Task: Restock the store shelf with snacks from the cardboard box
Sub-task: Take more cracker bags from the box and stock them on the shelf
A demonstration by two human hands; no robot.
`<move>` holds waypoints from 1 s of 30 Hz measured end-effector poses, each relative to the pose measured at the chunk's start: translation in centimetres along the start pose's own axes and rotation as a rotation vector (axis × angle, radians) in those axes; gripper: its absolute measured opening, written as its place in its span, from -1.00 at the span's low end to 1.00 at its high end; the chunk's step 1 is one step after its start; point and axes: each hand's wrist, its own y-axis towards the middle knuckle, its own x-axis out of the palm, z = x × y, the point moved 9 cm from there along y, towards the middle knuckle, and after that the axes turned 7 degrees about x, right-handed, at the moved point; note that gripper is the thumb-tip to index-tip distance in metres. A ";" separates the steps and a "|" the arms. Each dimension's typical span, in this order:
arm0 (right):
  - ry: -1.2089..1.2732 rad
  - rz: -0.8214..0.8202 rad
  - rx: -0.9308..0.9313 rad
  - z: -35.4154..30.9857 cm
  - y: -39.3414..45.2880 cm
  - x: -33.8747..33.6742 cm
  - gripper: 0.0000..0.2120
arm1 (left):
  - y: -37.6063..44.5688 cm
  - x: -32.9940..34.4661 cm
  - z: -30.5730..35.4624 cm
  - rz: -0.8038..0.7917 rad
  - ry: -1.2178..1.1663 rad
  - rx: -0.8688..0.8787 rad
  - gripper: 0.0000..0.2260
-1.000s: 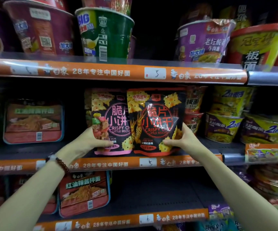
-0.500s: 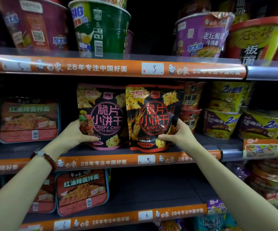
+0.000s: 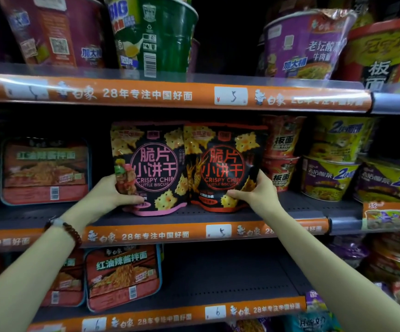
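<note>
Now both bags upright on middle shelf [image 3: 290,207], touching. My left hand [image 3: 103,197] clamped on pink bag [image 3: 156,168], right hand [image 3: 259,195] on red bag [image 3: 223,166]. Risk: letting go early, bags slump forward off shelf edge.

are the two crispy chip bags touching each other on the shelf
Touching. The head view shows the red-trimmed bag overlapping the right edge of the pink-trimmed bag, no gap between them, on the middle shelf.

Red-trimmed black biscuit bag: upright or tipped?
Upright: the red-trimmed black biscuit bag stands on the grey middle shelf, right hand gripping it.
</note>
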 end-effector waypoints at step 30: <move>-0.335 -0.109 0.186 1.6 -1.5 -0.8 -0.36 | -5.8 0.2 6.7 0.189 0.562 -0.135 -0.57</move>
